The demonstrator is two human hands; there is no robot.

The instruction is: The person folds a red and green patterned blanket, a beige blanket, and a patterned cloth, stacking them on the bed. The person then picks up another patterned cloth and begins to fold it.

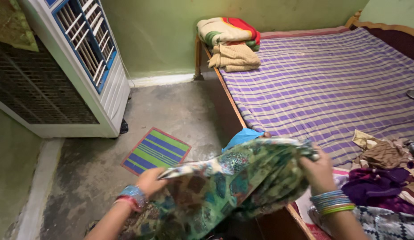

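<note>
Both hands grip the patterned cloth (229,182): left hand (149,181) pinches its low near edge, right hand (317,171) clutches the higher bunched end (long axis left to right) beside the bed (322,84).

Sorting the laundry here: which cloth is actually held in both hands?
The green patterned cloth, gripped by the left hand and right hand; the other clothes lie untouched on the bed.

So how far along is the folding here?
Done: folded blankets stacked at the bed's far end. In hand: left hand and right hand hold a green patterned cloth spread between them. Left: a loose heap of clothes on the bed.
</note>
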